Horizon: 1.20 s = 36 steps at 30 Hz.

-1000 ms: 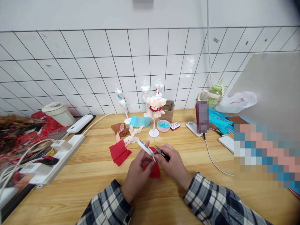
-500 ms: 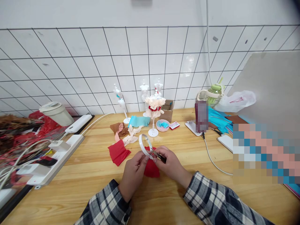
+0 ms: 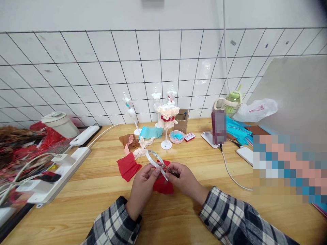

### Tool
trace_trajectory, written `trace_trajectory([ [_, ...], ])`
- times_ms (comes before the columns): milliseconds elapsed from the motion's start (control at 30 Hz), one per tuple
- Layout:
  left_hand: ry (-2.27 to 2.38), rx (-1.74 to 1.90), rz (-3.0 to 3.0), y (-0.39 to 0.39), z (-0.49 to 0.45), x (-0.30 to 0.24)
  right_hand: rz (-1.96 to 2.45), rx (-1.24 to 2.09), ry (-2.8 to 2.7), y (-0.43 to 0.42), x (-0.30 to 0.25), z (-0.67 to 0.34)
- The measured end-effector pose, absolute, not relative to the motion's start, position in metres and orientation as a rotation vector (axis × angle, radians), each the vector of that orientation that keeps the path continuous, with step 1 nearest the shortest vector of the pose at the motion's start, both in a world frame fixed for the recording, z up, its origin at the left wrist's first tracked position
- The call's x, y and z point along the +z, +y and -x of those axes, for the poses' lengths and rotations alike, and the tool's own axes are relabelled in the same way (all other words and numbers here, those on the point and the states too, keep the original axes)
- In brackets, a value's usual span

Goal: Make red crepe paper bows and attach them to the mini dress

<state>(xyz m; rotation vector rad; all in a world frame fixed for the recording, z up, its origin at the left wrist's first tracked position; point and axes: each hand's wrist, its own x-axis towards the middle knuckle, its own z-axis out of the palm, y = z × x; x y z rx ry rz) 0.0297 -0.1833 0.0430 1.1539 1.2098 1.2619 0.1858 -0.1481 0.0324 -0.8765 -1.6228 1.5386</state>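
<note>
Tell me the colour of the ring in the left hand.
The ring is white outside, as the head view shows.

The right hand [image 3: 182, 177] covers much of the dark-handled tool [image 3: 174, 173], and the left hand [image 3: 143, 182] hides part of the red cloth [image 3: 163, 188] beneath. Print on the white ring [image 3: 155, 164] and the small box [image 3: 189, 137] is too small to read. Coarse blocks blur the phone [image 3: 219, 127] and the counter's right side. The near edge cuts both plaid sleeves [image 3: 112, 223]; the left edge crops the tangled bundle [image 3: 15, 136].

White power strip [image 3: 66, 172], green bottle [image 3: 233, 99]
</note>
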Motion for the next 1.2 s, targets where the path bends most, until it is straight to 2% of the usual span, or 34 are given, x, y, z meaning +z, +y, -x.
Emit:
trace_trajectory([
  [200,1.158,1.24,-1.061,-0.182,-0.03,0.043,0.928,1.41,-1.659,-0.145,0.027,-0.187],
  [367,1.202,1.265,-1.094,-0.182,-0.03,0.038,0.883,1.439,-1.67,-0.148,0.03,-0.187],
  [667,1.115,1.281,-1.074,-0.183,-0.032,0.043,1.032,1.0,-1.901,-0.152,0.036,-0.192],
  [1033,1.173,1.379,-1.016,-0.185,-0.033,0.045,1.008,1.137,-1.783,-0.158,0.038,-0.19],
  [1133,1.201,1.412,-1.003,-0.184,-0.033,0.047,0.969,1.184,-1.847,-0.163,0.041,-0.191],
  [1200,1.225,1.44,-0.998,-0.184,-0.032,0.049,0.999,1.104,-1.979,-0.167,0.043,-0.191],
])
